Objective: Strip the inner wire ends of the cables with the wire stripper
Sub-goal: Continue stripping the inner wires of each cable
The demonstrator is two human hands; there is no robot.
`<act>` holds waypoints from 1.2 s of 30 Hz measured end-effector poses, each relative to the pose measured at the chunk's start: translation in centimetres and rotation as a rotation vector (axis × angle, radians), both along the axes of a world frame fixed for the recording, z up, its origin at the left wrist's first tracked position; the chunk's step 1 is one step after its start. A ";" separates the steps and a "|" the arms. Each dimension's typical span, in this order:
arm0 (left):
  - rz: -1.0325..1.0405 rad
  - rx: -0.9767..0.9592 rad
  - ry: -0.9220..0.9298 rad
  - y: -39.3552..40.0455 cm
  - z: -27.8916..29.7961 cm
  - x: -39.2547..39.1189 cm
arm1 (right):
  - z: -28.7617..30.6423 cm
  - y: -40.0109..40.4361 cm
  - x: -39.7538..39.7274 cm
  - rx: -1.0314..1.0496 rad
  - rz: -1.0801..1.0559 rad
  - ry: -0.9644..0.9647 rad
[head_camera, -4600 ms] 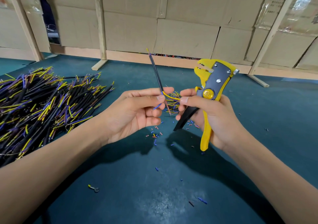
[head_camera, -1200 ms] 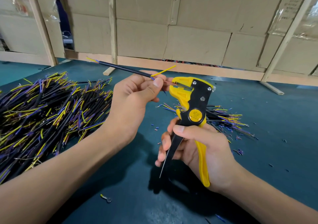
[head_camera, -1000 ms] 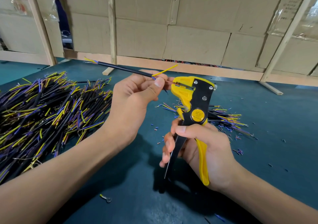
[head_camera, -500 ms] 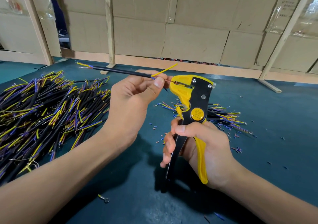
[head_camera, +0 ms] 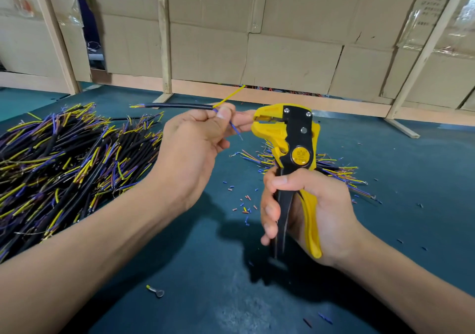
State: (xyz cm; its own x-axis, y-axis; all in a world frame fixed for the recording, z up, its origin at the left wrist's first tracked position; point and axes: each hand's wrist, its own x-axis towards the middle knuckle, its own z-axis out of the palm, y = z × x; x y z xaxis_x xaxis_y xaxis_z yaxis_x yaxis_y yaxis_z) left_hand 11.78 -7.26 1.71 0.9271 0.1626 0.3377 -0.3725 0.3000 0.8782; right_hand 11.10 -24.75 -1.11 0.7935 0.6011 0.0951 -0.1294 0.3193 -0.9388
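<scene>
cable: pinched in left hand at the jacket's near end, thumb clamped over it; black jacket runs out leftward from the pinch, level above the table.
inner wires: three judged at the pinched end; yellow wire springs up and away from the pinch, blue wire droops below the thumb; third, thin and brownish, seems to run right from the pinch into the stripper mouth, too fine to be sure.
handling: light, limp jacket, thin wires that bend and stay bent; likely slips if held far back, so best taken right where jacket ends, one wire fanned out alone.
stripper: upright just right of the pinch; right hand wrapped round both handles, squeezed close; yellow mouth nearly meets the left fingertips.
stripper feel: rigid, probably sprung; hold low on the handles for leverage.
counts: one cable in hand, one stripper, two hands.
pile: left of the grip, too many cables to count.
small pile: behind the stripper, count hidden.
scraps: many coloured bits below the grip.
lug: one, near edge of table.
</scene>
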 end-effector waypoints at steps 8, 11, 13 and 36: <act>-0.141 -0.296 0.119 0.0 -0.3 0.3 | -0.6 0.3 0.4 0.011 -0.004 -0.010; -0.190 -0.359 0.128 -0.3 -0.5 0.3 | -0.8 0.4 0.2 0.004 0.005 -0.009; -0.208 -0.367 0.126 -0.5 -0.6 0.3 | -0.8 0.4 0.1 0.006 0.008 -0.009; -0.284 -0.503 0.114 -2.1 -1.0 -0.1 | -0.9 0.6 0.0 0.000 -0.009 -0.025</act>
